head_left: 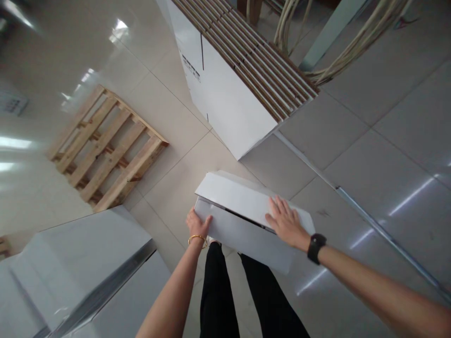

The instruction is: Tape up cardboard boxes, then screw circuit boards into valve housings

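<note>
- A white box (243, 199), long and narrow, is held at an angle in front of a person's legs (219, 291), seen from above.
- The left hand (198, 224) is closed around the box's left end, thumb on the near face.
- The right hand (286, 223) lies flat on the top panel toward the right end, fingers slightly spread — pressing or steadying, not wrapped around anything.
- Between top panel and near face runs 1 dark slit; these 2 panels do not meet fully.
- What could go wrong: the right end could dip or swing, since only the left hand grips; pressing hard beside the slit could bend the panel inward.
- Whether anything supports the box underneath cannot be told.
- Edges and room: just beyond the box stands the lower corner of a row of flattened cartons (232, 98), a likely bump if the box moves forward.
- Glossy floor (398, 155) spreads right, crossed by a metal pole (387, 237) that could catch a foot.
- Leftward, floor tiles separate the box from a wooden pallet (128, 171) and large white boxes (84, 253).
</note>
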Demonstrator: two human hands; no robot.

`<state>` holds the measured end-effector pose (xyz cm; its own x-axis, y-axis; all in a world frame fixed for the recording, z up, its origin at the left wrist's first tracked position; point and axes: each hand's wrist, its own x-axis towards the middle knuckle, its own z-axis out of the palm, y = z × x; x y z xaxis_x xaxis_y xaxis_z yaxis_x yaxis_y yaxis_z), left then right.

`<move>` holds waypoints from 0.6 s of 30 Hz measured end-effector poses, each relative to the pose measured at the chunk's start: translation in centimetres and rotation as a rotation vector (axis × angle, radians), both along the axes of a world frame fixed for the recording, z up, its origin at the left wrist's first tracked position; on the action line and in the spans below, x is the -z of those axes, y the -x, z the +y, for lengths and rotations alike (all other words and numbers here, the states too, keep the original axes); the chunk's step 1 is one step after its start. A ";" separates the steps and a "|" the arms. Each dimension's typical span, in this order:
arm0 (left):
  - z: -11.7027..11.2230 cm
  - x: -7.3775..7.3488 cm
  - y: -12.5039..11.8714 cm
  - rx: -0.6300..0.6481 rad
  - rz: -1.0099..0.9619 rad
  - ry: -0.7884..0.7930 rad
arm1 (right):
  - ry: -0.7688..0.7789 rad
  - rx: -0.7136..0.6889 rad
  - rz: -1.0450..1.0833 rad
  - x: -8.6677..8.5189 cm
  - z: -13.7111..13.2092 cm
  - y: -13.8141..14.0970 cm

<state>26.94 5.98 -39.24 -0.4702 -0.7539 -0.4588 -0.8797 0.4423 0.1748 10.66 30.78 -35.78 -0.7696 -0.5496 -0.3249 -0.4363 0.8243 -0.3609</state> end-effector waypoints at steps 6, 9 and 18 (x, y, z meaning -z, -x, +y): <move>-0.8 -0.2 1.1 -0.036 -0.048 -0.042 | -0.146 0.129 0.256 4.8 -0.6 -5.6; -0.9 -0.9 3.0 -0.120 -0.021 0.002 | -0.111 0.149 0.289 5.5 -1.2 -6.0; -0.8 -3.9 5.5 -0.085 -0.108 -0.013 | 0.130 0.567 -0.194 -2.5 6.8 -1.9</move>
